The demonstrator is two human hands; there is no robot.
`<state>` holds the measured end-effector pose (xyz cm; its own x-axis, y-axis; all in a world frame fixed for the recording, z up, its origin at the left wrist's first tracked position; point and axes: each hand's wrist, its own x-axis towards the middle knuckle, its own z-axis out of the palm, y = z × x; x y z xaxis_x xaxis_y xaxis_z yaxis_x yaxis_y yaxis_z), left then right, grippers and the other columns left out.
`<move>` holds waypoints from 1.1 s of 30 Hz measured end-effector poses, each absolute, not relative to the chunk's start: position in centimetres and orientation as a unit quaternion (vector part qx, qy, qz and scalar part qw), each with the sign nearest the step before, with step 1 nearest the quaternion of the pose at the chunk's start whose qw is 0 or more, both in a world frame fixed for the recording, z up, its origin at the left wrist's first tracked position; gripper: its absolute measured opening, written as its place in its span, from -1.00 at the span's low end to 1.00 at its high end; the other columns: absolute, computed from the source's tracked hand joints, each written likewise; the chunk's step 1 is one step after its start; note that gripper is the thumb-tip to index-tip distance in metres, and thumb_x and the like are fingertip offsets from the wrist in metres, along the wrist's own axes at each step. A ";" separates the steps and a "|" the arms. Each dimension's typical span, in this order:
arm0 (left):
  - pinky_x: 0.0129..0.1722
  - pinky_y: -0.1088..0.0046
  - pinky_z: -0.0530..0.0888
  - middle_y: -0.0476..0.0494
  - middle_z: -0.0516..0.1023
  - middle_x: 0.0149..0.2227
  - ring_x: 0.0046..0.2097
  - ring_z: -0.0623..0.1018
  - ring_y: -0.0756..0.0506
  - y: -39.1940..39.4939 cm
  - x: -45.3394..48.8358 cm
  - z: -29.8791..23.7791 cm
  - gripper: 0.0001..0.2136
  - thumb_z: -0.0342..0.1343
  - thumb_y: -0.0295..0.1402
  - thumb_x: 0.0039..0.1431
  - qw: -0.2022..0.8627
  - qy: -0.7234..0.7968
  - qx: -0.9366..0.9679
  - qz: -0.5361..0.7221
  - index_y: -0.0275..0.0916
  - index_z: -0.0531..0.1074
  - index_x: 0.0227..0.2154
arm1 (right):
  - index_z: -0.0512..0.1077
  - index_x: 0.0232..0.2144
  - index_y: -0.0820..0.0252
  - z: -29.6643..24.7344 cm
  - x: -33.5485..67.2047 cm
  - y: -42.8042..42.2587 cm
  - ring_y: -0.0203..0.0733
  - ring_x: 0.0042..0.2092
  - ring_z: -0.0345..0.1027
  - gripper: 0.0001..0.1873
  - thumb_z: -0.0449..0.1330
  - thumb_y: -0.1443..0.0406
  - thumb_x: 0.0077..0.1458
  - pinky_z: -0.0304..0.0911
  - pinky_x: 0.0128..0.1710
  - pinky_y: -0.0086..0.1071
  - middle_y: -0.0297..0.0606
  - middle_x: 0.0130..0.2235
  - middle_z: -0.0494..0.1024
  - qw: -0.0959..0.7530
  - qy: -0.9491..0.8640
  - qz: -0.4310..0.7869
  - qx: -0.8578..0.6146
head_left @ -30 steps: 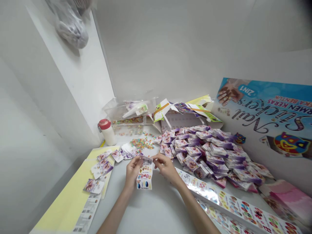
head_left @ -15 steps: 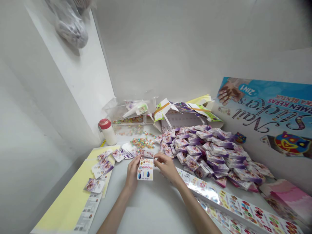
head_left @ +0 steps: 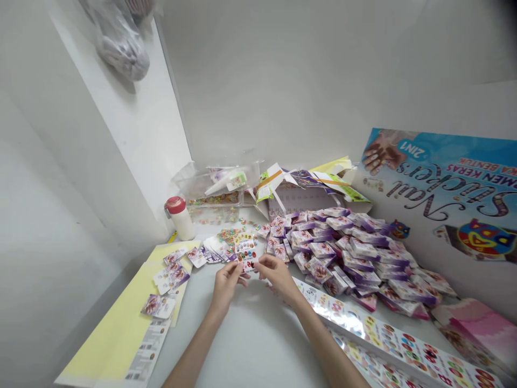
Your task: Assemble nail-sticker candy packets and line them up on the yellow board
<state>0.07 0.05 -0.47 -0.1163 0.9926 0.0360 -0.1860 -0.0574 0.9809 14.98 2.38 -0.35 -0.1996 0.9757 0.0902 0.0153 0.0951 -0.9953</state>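
Head view: boxes flank sticker sheet.

Soft, even light is washing the pale walls, glare is glinting off the sticker strip, edges are bending wide.

The sticker sheet is printed white with many-coloured nail designs. The small boxes are patterned in purple, pink and white. The bottle is coloured white and capped red. The paper is tinted pale yellow.
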 end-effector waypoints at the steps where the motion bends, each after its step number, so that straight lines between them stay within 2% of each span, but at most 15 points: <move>1: -0.56 0.52 0.44 -0.04 0.49 -0.54 -0.51 0.51 -0.03 0.1 0.1 -0.5 -0.70 0.25 -0.13 -0.11 0.506 0.466 0.431 0.585 -0.31 0.47 -0.49 | 0.41 -0.49 0.21 -0.4 15.0 2.4 -0.30 -0.51 0.24 -0.67 0.24 0.04 -0.07 0.12 -0.60 -0.48 -0.36 -0.55 0.38 0.463 -0.576 0.517 -0.433; 4: -0.57 0.52 0.45 0.02 0.46 -0.58 -0.55 0.50 -0.01 0.3 0.0 -0.8 -0.70 0.27 -0.14 -0.15 0.504 0.464 0.427 0.590 -0.30 0.46 -0.49 | 0.44 -0.35 0.21 -0.6 14.9 2.6 -0.29 -0.50 0.24 -0.65 0.25 0.05 -0.07 0.12 -0.58 -0.47 -0.34 -0.50 0.41 0.467 -0.570 0.515 -0.438; 7: -0.60 0.52 0.44 0.07 0.44 -0.63 -0.60 0.48 -0.01 0.4 0.0 -1.1 -0.66 0.29 -0.15 -0.18 0.506 0.463 0.425 0.591 -0.30 0.45 -0.39 | 0.41 -0.27 0.24 -0.9 15.0 2.9 -0.30 -0.50 0.23 -0.59 0.25 0.05 -0.08 0.13 -0.55 -0.46 -0.36 -0.51 0.40 0.481 -0.555 0.516 -0.441; 10: -0.63 0.51 0.44 0.08 0.44 -0.64 -0.62 0.47 -0.01 0.3 0.2 -1.3 -0.61 0.29 -0.17 -0.18 0.511 0.457 0.425 0.591 -0.30 0.43 -0.30 | 0.41 -0.27 0.24 -1.1 15.0 3.0 -0.30 -0.51 0.20 -0.56 0.26 0.04 -0.11 0.10 -0.56 -0.46 -0.39 -0.54 0.36 0.490 -0.535 0.526 -0.445; 19: -0.56 0.48 0.51 -0.09 0.57 -0.44 -0.43 0.53 -0.08 0.2 0.2 -0.9 -0.71 0.25 -0.16 -0.11 0.496 0.437 0.455 0.596 -0.27 0.49 -0.39 | 0.44 -0.34 0.22 -0.8 15.1 2.9 -0.31 -0.50 0.19 -0.63 0.28 0.06 -0.10 0.10 -0.51 -0.45 -0.40 -0.55 0.34 0.499 -0.552 0.525 -0.413; 23: -0.56 0.47 0.51 -0.11 0.58 -0.42 -0.43 0.55 -0.10 0.2 0.1 -1.1 -0.65 0.28 -0.17 -0.14 0.506 0.440 0.441 0.597 -0.27 0.47 -0.30 | 0.43 -0.26 0.22 -1.3 15.1 3.2 -0.33 -0.52 0.17 -0.59 0.28 0.07 -0.10 0.10 -0.52 -0.44 -0.42 -0.55 0.33 0.507 -0.555 0.518 -0.408; 26: -0.58 0.47 0.52 -0.05 0.56 -0.47 -0.46 0.53 -0.07 0.3 0.2 -1.3 -0.60 0.30 -0.19 -0.16 0.503 0.442 0.424 0.610 -0.26 0.44 -0.24 | 0.41 -0.21 0.22 -1.9 15.0 3.5 -0.33 -0.54 0.17 -0.55 0.28 0.07 -0.11 0.10 -0.51 -0.44 -0.44 -0.56 0.32 0.519 -0.555 0.516 -0.395; 33: -0.58 0.50 0.51 -0.08 0.56 -0.43 -0.42 0.51 -0.06 0.3 0.0 -1.2 -0.70 0.29 -0.22 -0.13 0.513 0.435 0.424 0.606 -0.28 0.49 -0.33 | 0.43 -0.32 0.20 -1.5 14.9 3.3 -0.32 -0.53 0.20 -0.68 0.28 0.12 -0.11 0.13 -0.49 -0.43 -0.44 -0.58 0.32 0.522 -0.555 0.524 -0.381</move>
